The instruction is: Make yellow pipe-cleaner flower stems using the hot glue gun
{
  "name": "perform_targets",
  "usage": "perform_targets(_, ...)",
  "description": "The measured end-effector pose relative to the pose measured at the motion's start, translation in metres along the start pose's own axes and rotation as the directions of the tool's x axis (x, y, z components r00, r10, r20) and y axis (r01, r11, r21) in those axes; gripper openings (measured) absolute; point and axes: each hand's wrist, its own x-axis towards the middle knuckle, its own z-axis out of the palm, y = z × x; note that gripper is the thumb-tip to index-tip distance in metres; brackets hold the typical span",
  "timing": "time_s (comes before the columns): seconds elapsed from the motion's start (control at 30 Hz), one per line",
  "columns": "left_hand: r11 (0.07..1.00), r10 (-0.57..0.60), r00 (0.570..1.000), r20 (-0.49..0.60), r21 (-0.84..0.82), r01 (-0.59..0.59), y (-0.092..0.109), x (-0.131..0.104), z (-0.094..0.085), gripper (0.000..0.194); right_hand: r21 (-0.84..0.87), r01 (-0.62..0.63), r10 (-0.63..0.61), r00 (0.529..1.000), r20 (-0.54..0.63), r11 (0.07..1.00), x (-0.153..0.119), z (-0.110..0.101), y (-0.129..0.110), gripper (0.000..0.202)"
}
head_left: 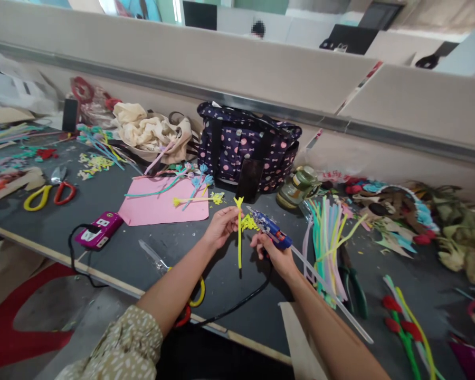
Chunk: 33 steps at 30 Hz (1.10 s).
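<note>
Near the middle of the head view, my left hand [222, 227] pinches a yellow pipe-cleaner stem [239, 248] that hangs upright, its forked top just above the fingertips. Just to the right, my right hand [272, 250] is wrapped round a blue glue gun [271, 230]. The gun's nozzle points left towards the stem's upper part. A clear glue stick [332, 295] runs from behind the gun down to the right. Yellow clippings [249, 222] lie on the table between the hands. A yellow-tipped stem [193, 200] rests on pink paper [162, 208].
Scissors [152, 253] lie partly under my left forearm. A black cable [241, 303] crosses the table's front. Behind stand a polka-dot bag [245, 142], a phone [249, 179] and a glass jar [298, 187]. Coloured pipe cleaners [328, 237] and green-handled pliers [354, 290] lie right; a purple power strip [98, 230] left.
</note>
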Motion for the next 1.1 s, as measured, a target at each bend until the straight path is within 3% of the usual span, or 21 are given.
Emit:
perform_targets(0.5,0.999,-0.029,0.99,0.136,0.024,0.026,-0.003,-0.003,0.002,0.027,0.005,-0.017,0.017,0.999,-0.027,1.0,0.001,0.005,-0.004,0.036)
perform_targets(1.1,0.996,0.006,0.997,0.08,0.094,-0.014,-0.002,-0.005,0.006,0.03,0.01,-0.017,0.018,0.998,-0.068,1.0,0.002,0.004,0.008,0.036)
